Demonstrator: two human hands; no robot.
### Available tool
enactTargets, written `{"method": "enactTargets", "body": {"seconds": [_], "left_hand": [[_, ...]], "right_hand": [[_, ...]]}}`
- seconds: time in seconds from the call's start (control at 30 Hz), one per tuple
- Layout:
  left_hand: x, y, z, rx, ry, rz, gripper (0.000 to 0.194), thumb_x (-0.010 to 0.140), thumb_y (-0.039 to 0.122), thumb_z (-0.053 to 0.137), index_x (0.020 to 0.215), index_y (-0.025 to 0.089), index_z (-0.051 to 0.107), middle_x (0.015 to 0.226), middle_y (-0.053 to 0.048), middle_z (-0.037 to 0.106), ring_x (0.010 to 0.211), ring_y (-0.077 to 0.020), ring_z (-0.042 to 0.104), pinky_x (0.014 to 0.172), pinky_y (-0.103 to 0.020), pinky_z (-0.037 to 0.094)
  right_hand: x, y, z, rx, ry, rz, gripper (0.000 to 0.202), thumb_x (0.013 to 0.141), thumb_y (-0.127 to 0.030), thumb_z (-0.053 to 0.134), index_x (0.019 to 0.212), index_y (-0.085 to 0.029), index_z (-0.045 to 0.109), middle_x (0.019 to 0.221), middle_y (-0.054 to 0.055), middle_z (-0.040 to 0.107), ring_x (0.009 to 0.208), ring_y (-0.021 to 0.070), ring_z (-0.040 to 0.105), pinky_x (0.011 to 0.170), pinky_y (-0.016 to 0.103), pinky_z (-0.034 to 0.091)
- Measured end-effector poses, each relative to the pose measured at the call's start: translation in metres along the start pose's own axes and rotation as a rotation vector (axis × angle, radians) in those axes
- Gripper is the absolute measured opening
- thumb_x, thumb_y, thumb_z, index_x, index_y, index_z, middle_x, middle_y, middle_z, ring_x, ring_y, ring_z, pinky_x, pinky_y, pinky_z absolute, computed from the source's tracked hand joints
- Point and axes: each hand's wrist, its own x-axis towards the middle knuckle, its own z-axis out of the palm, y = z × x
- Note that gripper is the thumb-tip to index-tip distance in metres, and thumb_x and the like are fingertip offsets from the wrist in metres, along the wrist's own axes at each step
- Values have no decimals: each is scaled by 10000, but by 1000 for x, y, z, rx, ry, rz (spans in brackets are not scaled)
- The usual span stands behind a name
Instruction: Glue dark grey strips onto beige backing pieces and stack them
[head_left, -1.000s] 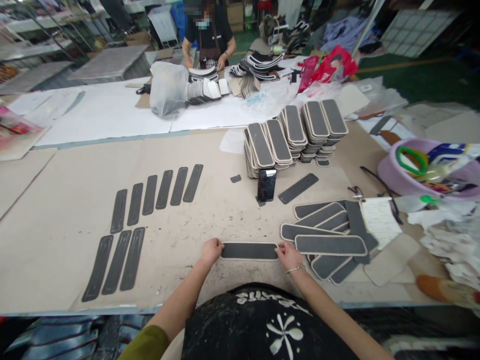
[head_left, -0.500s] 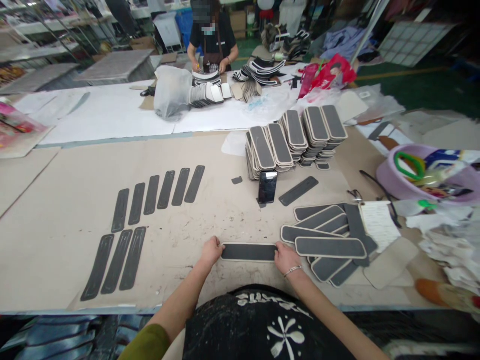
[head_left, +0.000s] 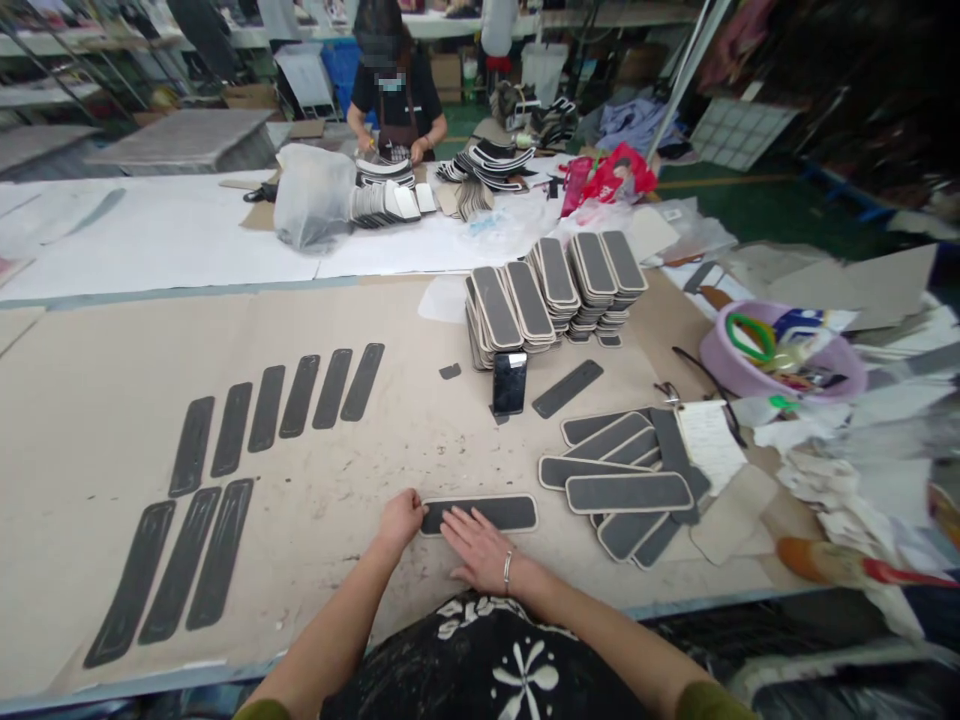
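Note:
A dark grey strip with a beige border [head_left: 506, 512] lies flat on the paper-covered table in front of me. My left hand [head_left: 403, 517] pinches its left end. Fingers spread, my right hand [head_left: 480, 550] rests flat on the strip's left-middle part. To the right is a loose pile of similar bordered strips [head_left: 628, 493]. Several plain dark strips [head_left: 217, 555] lie in two slanted rows at the left. Beyond the bordered strip, a phone [head_left: 509, 383] stands upright against tall stacks of bordered pieces [head_left: 497, 308].
A purple basin [head_left: 724, 360] holding odds and ends sits at the right, near a written sheet [head_left: 712, 445] and a brush [head_left: 817, 560]. Across the table a person [head_left: 397, 100] handles pieces beside a filled plastic bag [head_left: 311, 195]. One dark strip [head_left: 568, 389] lies alone.
My right hand has left the strip's right end and now lies flat on it, further left. My left hand stays at the left end. The camera view has shifted.

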Motion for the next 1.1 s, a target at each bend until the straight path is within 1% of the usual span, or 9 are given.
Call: {"method": "enactTargets", "body": {"seconds": [0.13,0.37,0.57,0.63,0.73,0.8,0.87,0.97,1.1], "left_hand": [[2,0,1,21,-7,-14,108,742,254,551,680,191,490,651,3,602,654,-130,550,556,-219,316],[1,4,-2,19,-4,-27,54,740,224,561,720,178,541,705,-23,636,702,-153,582,595,-228,362],[-30,7,0,17,126,20,231,850,162,388,1039,135,518,945,-104,633,901,-180,589,777,-273,418],[-50,14,7,23,151,146,301,877,175,337,1132,152,494,1069,-106,598,1012,-176,552,873,-288,402],[-70,37,25,95,135,607,422,891,308,354,1286,165,401,1302,-108,472,1218,-203,410,1005,-336,332],[-73,53,38,185,101,915,548,891,420,338,1358,135,306,1427,-117,331,1327,-235,255,1068,-384,251],[-67,61,48,267,70,1054,640,883,502,303,1386,110,247,1474,-115,242,1365,-244,156,1094,-403,185],[-51,46,48,354,86,1057,687,878,535,284,1399,95,212,1484,-119,212,1374,-233,134,1103,-401,140],[-31,-5,32,434,175,888,683,879,532,288,1414,124,177,1491,-111,186,1376,-237,129,1101,-426,117]], "right_hand": [[-4,16,8,-73,-51,53,736,834,-543,426,1406,-135,209,1488,90,183,1368,222,83,1114,431,82],[-61,57,9,-223,-12,268,702,857,-499,390,1421,-148,163,1496,78,128,1366,243,103,1102,451,121],[-77,69,22,-286,71,289,665,874,-460,357,1424,-155,141,1495,70,136,1363,242,118,1094,461,148],[-76,71,27,-289,87,274,673,871,-468,357,1425,-158,133,1494,69,146,1361,247,126,1088,470,160],[-76,74,32,-296,99,264,687,866,-487,359,1425,-159,131,1492,71,154,1359,259,131,1078,482,177],[-76,74,32,-304,100,263,684,865,-480,361,1426,-161,134,1490,72,160,1357,269,136,1071,490,187],[-77,74,31,-310,94,259,679,864,-463,368,1426,-162,134,1488,73,168,1354,275,147,1066,494,195],[-77,74,28,-316,73,255,687,858,-449,387,1427,-160,132,1491,72,156,1355,272,144,1070,489,195],[-76,71,24,-299,28,279,700,849,-437,409,1428,-166,122,1498,59,116,1363,261,113,1085,478,173]]}}
